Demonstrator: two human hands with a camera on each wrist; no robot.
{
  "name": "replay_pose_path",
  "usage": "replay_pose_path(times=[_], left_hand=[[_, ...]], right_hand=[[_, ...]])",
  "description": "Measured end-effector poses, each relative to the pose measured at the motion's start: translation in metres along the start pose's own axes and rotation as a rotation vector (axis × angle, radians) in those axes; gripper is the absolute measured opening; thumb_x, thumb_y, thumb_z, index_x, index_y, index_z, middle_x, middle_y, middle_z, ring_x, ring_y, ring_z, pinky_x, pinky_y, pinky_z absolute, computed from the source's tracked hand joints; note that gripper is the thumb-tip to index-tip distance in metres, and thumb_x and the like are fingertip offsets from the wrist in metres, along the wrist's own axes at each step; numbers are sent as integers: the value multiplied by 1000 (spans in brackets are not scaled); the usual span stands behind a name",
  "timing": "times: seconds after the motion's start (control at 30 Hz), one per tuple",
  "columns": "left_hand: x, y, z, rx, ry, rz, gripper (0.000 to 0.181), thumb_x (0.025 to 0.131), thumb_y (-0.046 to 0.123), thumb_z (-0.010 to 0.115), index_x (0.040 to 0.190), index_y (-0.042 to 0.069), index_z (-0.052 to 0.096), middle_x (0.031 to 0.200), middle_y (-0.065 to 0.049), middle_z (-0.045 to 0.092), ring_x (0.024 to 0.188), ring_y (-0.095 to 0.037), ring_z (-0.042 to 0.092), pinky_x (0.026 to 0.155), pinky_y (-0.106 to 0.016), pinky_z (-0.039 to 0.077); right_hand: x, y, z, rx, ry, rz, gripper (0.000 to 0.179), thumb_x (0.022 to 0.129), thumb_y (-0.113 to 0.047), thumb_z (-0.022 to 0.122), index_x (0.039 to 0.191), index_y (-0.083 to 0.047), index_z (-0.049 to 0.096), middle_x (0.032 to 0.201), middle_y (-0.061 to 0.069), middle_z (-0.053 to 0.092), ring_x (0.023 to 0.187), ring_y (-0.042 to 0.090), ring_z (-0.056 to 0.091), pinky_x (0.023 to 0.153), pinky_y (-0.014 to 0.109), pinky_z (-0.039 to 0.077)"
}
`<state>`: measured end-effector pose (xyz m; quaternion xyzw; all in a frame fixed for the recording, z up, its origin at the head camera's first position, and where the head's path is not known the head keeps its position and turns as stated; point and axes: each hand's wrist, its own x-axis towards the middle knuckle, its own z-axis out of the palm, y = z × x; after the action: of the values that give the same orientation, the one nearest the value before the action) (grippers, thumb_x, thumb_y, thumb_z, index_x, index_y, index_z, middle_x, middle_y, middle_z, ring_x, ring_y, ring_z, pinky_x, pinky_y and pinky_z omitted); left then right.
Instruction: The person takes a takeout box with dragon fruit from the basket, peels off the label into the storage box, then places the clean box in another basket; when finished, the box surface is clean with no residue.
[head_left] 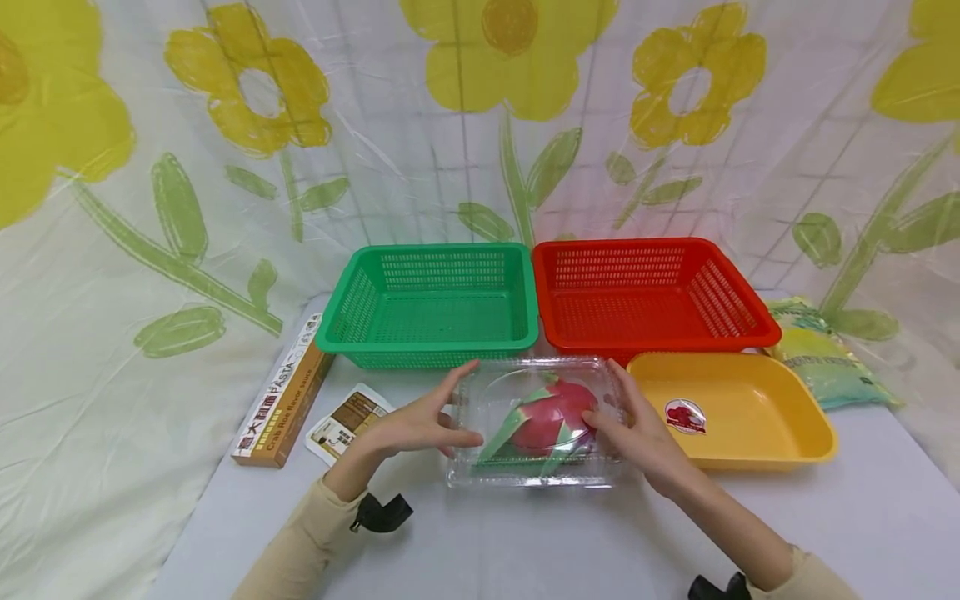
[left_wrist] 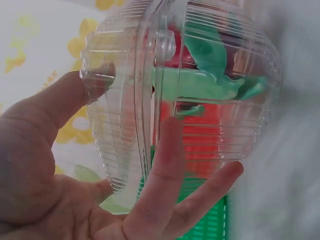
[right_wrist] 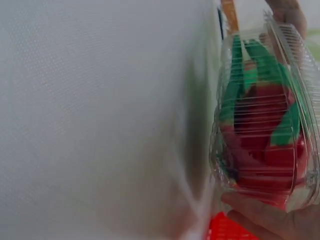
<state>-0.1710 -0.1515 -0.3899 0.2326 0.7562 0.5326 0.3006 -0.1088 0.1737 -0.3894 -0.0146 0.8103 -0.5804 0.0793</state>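
Observation:
A clear plastic clamshell box (head_left: 468,477) with its lid down is between my two hands, in front of the baskets. Inside lies a pink dragon fruit (head_left: 551,419) with green scales. My left hand (head_left: 420,425) grips the box's left end; in the left wrist view its thumb lies on the lid side and its other fingers spread along the lower wall. The right end is held by my right hand (head_left: 641,429), with the thumb over the lid and fingertips at the far side. Whether the box touches the table, I cannot tell.
Behind the box stand a green basket (head_left: 427,345) and a red basket (head_left: 663,343), side by side. At right are a yellow tray (head_left: 757,417) and a green-yellow bag (head_left: 832,362). A pasta box (head_left: 288,392) and a flat brown-and-white packet (head_left: 347,421) lie at left.

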Motion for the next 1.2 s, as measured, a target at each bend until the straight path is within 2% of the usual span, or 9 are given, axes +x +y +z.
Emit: replay_pose_path(times=[0.23, 0.33, 0.47, 0.6, 0.7, 0.83, 0.97, 1.07, 1.2], left_hand=[[-5, 15, 4, -10, 49, 6, 103, 86, 20, 79, 158, 32, 7, 150, -32, 22, 102, -32, 65, 68, -45, 59], [-7, 23, 7, -22, 80, 21, 102, 84, 19, 80, 158, 34, 11, 150, -30, 24, 99, -31, 66, 69, -48, 58], [-7, 34, 10, -17, 118, 49, 99, 83, 18, 81, 157, 36, 16, 149, -28, 27, 91, -28, 69, 67, -48, 58], [-5, 44, 9, -5, 130, 70, 95, 85, 18, 79, 157, 31, 18, 147, -29, 28, 87, -26, 70, 63, -43, 59], [-3, 51, 7, 2, 136, 76, 92, 85, 17, 78, 156, 30, 20, 148, -27, 29, 89, -26, 69, 64, -44, 58], [6, 60, 5, 23, 151, 90, 91, 85, 17, 78, 155, 32, 22, 148, -23, 30, 94, -28, 69, 65, -44, 59], [19, 70, 2, 36, 173, 114, 89, 86, 18, 77, 155, 30, 23, 148, -23, 32, 102, -34, 65, 65, -41, 59], [29, 79, 0, 34, 198, 126, 87, 86, 18, 77, 155, 30, 25, 150, -21, 32, 116, -36, 57, 67, -40, 59], [43, 94, -3, 32, 235, 131, 85, 86, 21, 77, 155, 29, 28, 153, -13, 32, 132, -31, 43, 68, -40, 59]], right_hand=[[-8, -13, -9, -33, 2, -17, 90, 91, -29, 68, 160, -26, 11, 157, 25, 19, 138, 52, 24, 90, 60, 50], [-11, -19, -14, -47, 8, -29, 89, 92, -29, 67, 160, -25, 11, 154, 27, 25, 135, 52, 29, 87, 56, 53], [-11, -29, -22, -124, 27, -32, 90, 93, -34, 68, 160, -25, 10, 150, 28, 33, 130, 50, 38, 84, 52, 56], [-10, -39, -32, -216, 32, -33, 89, 91, -38, 70, 159, -22, 14, 143, 26, 40, 120, 46, 49, 78, 45, 59], [-8, -45, -40, -264, 37, -59, 87, 90, -37, 71, 157, -18, 18, 135, 24, 46, 111, 40, 56, 74, 41, 60], [-3, -51, -52, -283, 53, -100, 83, 91, -34, 70, 156, -15, 22, 129, 23, 49, 105, 37, 57, 70, 38, 60], [4, -57, -66, -279, 68, -92, 83, 92, -35, 69, 157, -15, 21, 131, 25, 47, 108, 37, 53, 68, 36, 59], [9, -63, -76, -290, 87, -82, 82, 92, -37, 68, 157, -16, 22, 134, 25, 45, 114, 39, 49, 70, 34, 58], [17, -71, -91, -301, 103, -78, 82, 92, -41, 67, 157, -17, 22, 137, 24, 43, 119, 41, 44, 70, 30, 57]])
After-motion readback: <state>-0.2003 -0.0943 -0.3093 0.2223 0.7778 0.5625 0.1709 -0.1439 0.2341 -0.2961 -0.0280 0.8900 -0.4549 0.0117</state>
